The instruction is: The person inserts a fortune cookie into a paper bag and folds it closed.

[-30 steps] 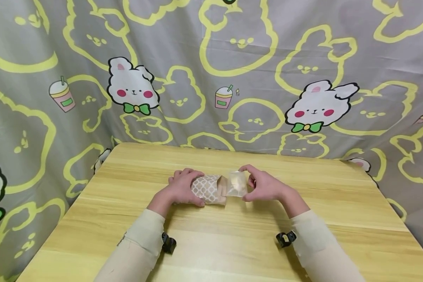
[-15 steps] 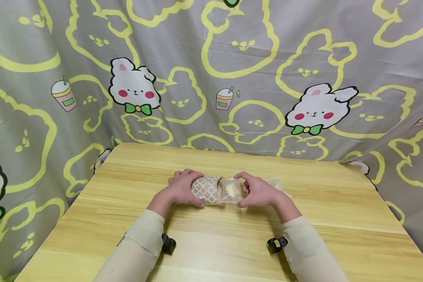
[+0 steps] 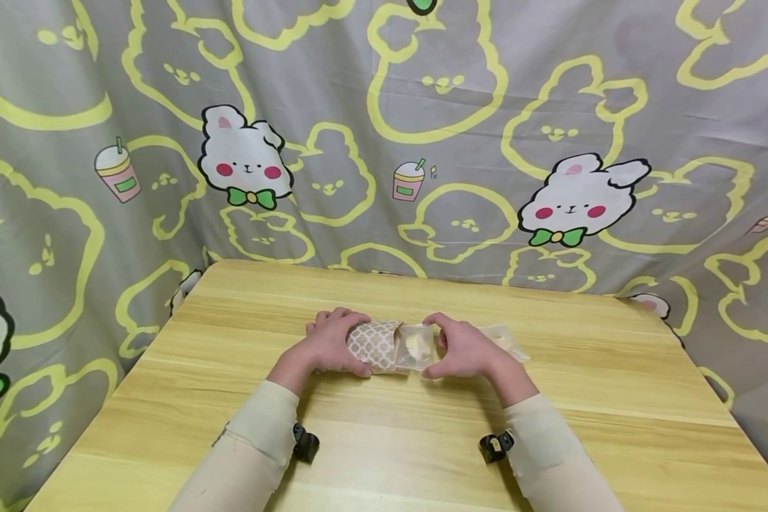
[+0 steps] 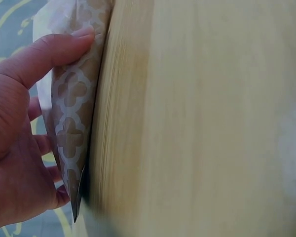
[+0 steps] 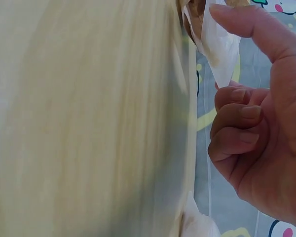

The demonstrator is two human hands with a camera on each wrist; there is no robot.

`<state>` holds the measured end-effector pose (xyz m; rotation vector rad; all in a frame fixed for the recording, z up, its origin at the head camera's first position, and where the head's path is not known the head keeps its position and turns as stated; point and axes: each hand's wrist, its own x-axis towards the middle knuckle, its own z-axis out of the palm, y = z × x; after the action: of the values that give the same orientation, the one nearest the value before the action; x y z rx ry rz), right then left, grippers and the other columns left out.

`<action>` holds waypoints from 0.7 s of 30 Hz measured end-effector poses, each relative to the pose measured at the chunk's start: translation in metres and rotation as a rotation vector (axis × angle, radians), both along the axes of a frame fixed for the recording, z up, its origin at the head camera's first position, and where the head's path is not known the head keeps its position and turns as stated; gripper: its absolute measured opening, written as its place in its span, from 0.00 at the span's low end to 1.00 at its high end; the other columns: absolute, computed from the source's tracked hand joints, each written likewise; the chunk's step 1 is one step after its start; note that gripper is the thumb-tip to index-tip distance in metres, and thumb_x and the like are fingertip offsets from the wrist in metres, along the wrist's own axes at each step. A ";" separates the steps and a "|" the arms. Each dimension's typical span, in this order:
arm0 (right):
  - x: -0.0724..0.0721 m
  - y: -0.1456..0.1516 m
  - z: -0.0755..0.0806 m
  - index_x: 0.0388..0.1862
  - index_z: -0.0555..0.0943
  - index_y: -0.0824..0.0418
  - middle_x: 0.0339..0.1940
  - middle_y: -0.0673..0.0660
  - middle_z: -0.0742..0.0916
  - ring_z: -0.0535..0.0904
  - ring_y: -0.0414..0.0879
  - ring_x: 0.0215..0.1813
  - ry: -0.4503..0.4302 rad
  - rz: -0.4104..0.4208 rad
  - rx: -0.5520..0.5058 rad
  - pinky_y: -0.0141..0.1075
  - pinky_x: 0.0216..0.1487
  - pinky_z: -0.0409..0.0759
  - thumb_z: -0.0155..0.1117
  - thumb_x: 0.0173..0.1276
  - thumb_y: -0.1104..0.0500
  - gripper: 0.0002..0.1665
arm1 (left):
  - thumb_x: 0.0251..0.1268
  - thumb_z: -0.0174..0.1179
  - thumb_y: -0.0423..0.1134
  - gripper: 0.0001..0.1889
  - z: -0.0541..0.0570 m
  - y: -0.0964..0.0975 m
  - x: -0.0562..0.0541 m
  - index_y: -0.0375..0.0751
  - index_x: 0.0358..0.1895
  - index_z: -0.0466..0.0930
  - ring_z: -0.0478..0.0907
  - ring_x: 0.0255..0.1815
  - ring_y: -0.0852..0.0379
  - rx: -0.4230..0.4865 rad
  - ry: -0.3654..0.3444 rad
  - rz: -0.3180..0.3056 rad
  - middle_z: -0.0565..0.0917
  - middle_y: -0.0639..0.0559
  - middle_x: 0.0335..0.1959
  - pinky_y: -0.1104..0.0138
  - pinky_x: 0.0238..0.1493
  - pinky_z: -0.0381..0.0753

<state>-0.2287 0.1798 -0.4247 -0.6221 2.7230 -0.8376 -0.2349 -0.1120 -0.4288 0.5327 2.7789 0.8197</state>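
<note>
Paper bag (image 3: 374, 346) with a white lattice print lies on the table (image 3: 384, 441), its mouth facing your right hand (image 3: 464, 350). Your left hand (image 3: 331, 343) holds it, thumb and fingers clamped on opposite sides. Your right thumb and forefinger pinch a translucent packet (image 3: 416, 347) by its edges at that mouth, the other fingers curled in. A second packet (image 3: 503, 338) rests just beside your right hand.

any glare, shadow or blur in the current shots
Head view: pale sheen on the table toward bottom middle; left wrist view: paper bag fairly sharp, wood grain soft, pale glare at the right edge; right wrist view: grey shadow near the table's far right edge.
</note>
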 end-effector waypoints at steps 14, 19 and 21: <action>0.000 -0.011 -0.001 0.69 0.69 0.56 0.30 0.54 0.80 0.72 0.46 0.29 0.030 -0.001 0.022 0.41 0.32 0.74 0.84 0.40 0.45 0.56 | 0.34 0.84 0.53 0.49 0.000 0.000 0.001 0.56 0.69 0.73 0.58 0.64 0.40 0.002 0.001 -0.002 0.68 0.49 0.67 0.44 0.57 0.56; 0.000 -0.016 -0.004 0.69 0.70 0.54 0.27 0.52 0.79 0.72 0.44 0.26 0.020 -0.009 0.038 0.41 0.30 0.73 0.85 0.39 0.41 0.57 | 0.34 0.83 0.54 0.49 0.000 -0.001 0.001 0.56 0.68 0.73 0.58 0.65 0.40 -0.005 0.007 -0.001 0.68 0.48 0.67 0.44 0.57 0.56; -0.001 -0.017 -0.005 0.69 0.69 0.52 0.25 0.51 0.79 0.72 0.43 0.25 0.019 -0.011 0.044 0.40 0.29 0.73 0.85 0.39 0.39 0.58 | 0.33 0.83 0.54 0.49 -0.001 0.000 0.001 0.57 0.68 0.73 0.58 0.65 0.40 -0.009 0.012 -0.001 0.69 0.49 0.67 0.44 0.57 0.56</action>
<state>-0.2293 0.1632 -0.4301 -0.6099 2.7562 -0.7754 -0.2338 -0.1123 -0.4293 0.5386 2.7913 0.8061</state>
